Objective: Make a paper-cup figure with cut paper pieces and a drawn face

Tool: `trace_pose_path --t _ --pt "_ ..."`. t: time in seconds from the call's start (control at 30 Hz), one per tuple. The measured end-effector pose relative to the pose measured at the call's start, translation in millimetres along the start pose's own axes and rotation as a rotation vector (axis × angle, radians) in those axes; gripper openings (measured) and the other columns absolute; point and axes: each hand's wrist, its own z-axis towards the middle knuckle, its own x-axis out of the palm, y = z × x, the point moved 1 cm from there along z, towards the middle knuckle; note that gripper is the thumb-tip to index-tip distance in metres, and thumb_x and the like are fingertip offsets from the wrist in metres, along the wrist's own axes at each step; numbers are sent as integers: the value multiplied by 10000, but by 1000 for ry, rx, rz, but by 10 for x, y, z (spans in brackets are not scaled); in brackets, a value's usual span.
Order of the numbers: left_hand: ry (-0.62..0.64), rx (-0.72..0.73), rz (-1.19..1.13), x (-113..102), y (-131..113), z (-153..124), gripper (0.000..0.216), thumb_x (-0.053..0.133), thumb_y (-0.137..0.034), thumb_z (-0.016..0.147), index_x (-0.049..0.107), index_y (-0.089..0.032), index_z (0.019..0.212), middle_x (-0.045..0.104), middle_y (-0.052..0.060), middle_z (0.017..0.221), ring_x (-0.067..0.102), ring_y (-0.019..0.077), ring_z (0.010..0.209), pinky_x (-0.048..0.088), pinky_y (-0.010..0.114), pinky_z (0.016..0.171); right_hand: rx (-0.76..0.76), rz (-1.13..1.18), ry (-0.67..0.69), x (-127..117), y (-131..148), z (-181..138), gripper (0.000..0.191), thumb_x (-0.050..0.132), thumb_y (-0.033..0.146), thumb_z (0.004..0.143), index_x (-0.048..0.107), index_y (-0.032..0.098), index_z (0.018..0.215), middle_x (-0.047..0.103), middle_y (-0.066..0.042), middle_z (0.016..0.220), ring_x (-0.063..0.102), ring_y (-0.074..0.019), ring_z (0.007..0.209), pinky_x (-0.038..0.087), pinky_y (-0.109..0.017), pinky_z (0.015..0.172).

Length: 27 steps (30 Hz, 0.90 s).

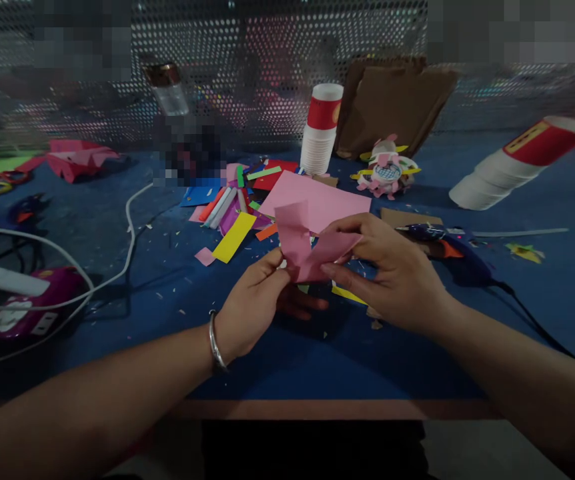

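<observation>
A small piece of pink paper (295, 243), bent into a V shape, is held up above the blue table. My left hand (255, 300) pinches its lower left edge, with a metal bangle around the wrist. On the other side, my right hand (392, 273) grips the right flap between thumb and fingers. Behind the held piece lies a larger pink sheet (327, 200). Yellow paper strips (235, 237) and colour markers (220, 208) are scattered left of it. A dark blue glue gun (460, 253) rests on the table just beyond my right hand.
A stack of paper cups (319, 130) stands at the back; another cup stack (520, 163) leans at the right. Near it sits a papercraft piece (388, 170) before brown cardboard (392, 107). At left, white cables cross a purple power strip (37, 307); scissors (2, 181) lie beyond.
</observation>
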Motion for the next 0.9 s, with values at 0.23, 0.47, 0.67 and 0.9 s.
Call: trace_pose_path --t 0.23,0.47,0.67,0.9 --pt "131 -61 148 23 24 -58 329 447 -242 958 636 -138 1206 802 139 1006 790 173 714 590 221 606 239 358 38 17 -68 -5 213 762 433 869 686 237 834 701 -36 880 669 -219 858 565 -369 767" --pt "88 164 391 32 5 -96 342 624 -466 937 691 -155 1062 763 107 1023 771 201 825 618 270 658 318 454 24 38 -51 1 271 821 404 807 618 228 843 668 -5 827 617 -168 734 518 -320 666" --pt "73 117 460 49 31 -74 195 642 -339 920 645 -161 999 768 82 956 779 186 779 609 263 638 397 593 9 73 -71 -8 474 850 345 772 504 249 1082 652 41 788 636 -143 681 523 -287 638" --pt "79 122 542 11 29 -82 105 601 -208 886 638 -169 977 773 64 947 790 182 808 606 256 652 466 620 0 26 -55 13 497 815 371 808 545 222 1199 641 51 736 613 -129 652 475 -258 580"
